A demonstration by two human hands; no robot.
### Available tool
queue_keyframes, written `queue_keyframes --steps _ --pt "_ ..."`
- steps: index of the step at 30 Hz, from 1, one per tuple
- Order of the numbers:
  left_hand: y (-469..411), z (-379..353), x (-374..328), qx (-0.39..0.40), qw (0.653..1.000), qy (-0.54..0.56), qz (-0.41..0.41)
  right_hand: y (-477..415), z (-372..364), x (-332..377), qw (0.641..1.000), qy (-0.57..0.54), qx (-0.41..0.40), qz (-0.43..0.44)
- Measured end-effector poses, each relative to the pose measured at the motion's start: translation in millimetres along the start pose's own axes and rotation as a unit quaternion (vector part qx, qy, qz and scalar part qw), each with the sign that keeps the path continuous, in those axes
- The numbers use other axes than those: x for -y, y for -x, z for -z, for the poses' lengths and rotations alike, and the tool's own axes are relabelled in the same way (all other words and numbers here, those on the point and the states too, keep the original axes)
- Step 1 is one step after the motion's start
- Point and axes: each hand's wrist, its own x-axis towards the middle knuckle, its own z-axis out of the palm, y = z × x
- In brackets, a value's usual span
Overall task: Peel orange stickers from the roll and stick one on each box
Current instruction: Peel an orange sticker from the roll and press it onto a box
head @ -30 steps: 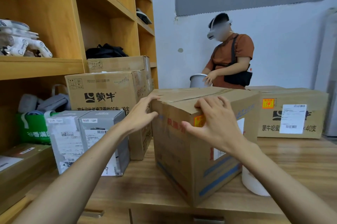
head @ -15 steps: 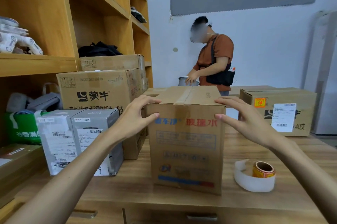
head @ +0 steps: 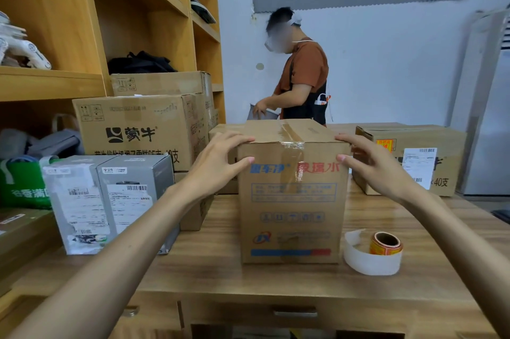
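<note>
A tall cardboard box [head: 292, 200] with blue and red print stands upright in the middle of the wooden table [head: 220, 278]. My left hand [head: 218, 162] grips its upper left corner, fingers on the top edge and thumb on the front face. My right hand [head: 378, 167] grips the upper right corner the same way. No orange sticker shows on the face turned to me. The roll of orange stickers [head: 385, 243] stands on the table just right of the box, with a loop of white backing strip [head: 369, 261] around it.
A wide box [head: 452, 145] at the back right bears an orange sticker [head: 385, 144] and a white label. Two grey boxes [head: 132, 200] and stacked brown cartons [head: 138, 129] crowd the left, below wooden shelves [head: 55, 82]. A person [head: 303, 76] stands behind the table.
The box has turned from corner-on to its printed front facing me, and its stickered side has swung out of sight. My hands stay on its top corners. The sticker roll came into view.
</note>
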Motion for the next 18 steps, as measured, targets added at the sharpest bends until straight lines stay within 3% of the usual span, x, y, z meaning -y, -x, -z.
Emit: queue_keyframes --steps 6,9,12,15,18 --pt "7 -17 -26 -0.089 0.970 -0.163 -0.155 22 9 -3 0.997 0.045 -0.056 0.002" --pt "16 -53 -55 -0.109 0.947 -0.162 -0.254 48 14 -17 0.993 0.094 -0.067 -0.012" --pt "24 -103 -82 -0.026 0.956 -0.092 -0.278 77 21 -36 0.991 0.123 -0.030 -0.049" --pt "31 -152 -104 0.108 0.974 -0.012 -0.200 103 25 -57 0.984 0.148 0.044 -0.092" --pt "35 -195 -122 0.197 0.970 0.058 -0.132 124 26 -75 0.974 0.155 0.101 -0.131"
